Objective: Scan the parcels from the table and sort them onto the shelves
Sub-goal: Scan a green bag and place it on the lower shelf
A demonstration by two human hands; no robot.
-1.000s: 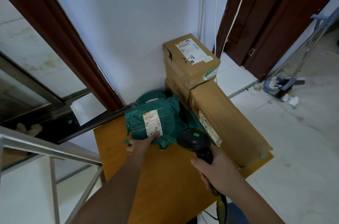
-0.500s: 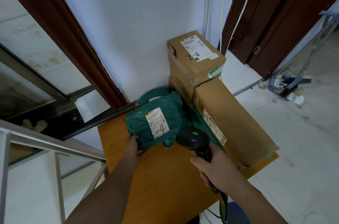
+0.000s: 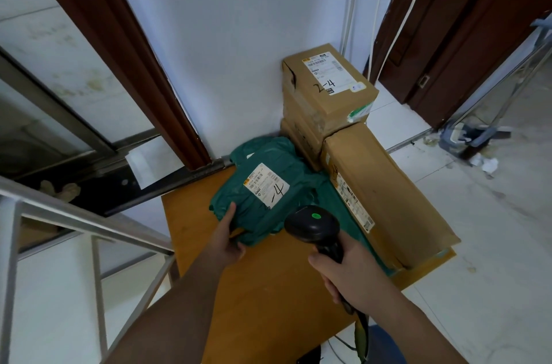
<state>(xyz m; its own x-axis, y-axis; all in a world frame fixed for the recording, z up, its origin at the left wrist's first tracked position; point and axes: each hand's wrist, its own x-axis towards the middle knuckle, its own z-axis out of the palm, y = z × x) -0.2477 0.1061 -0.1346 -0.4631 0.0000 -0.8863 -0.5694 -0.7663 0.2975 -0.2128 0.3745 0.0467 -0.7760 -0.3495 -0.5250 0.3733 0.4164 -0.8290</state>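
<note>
A green plastic parcel (image 3: 263, 193) with a white label marked "-4" lies on the orange wooden table (image 3: 268, 289). My left hand (image 3: 228, 236) grips its near left corner, thumb on top. My right hand (image 3: 346, 271) holds a black barcode scanner (image 3: 312, 222) by the handle, its head just right of the parcel's near edge, green light showing. A long cardboard box (image 3: 388, 193) lies along the table's right side. A cardboard box (image 3: 328, 89) marked "2-4" sits stacked on another box at the back corner.
A white wall (image 3: 239, 35) backs the table. A metal stair railing (image 3: 74, 229) runs along the left. Dark brown door frames (image 3: 448, 35) stand at the right, with a metal stand and litter (image 3: 484, 160) on the tiled floor. The scanner cable hangs below my right wrist.
My left hand has shifted from the parcel's front middle to its left corner and taken hold, turning the parcel so the label faces up. The scanner stayed close by.
</note>
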